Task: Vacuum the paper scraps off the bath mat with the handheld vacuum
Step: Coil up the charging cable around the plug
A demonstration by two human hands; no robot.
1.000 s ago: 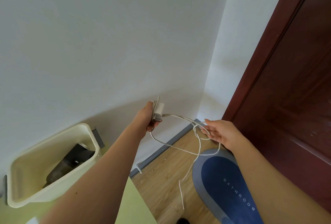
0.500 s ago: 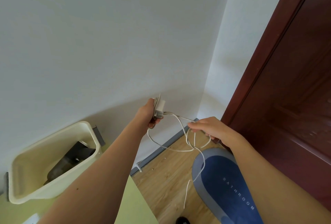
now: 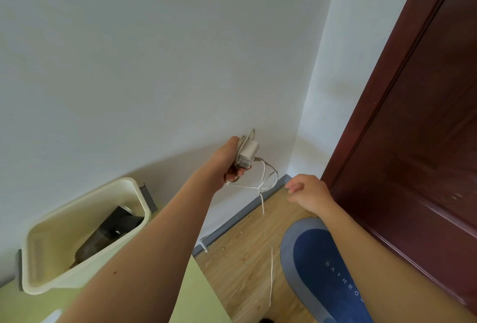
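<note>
- The left hand [image 3: 232,161] grips the white adapter [image 3: 247,152] as before, with wound cord pressed against it.
- The right hand [image 3: 308,193] has let go of the cord [image 3: 263,183]. Its fingers are loosely curled and hold nothing, just right of the loops.
- The cord now hangs in tighter loops under the adapter, its tail dangling over the floor [image 3: 245,258].
- The mat [image 3: 322,271] lies unmoved on the floor by the door [image 3: 413,142].
- A cream tub [image 3: 64,240] holds a dark object [image 3: 111,232]; I cannot tell if it is the vacuum.
</note>
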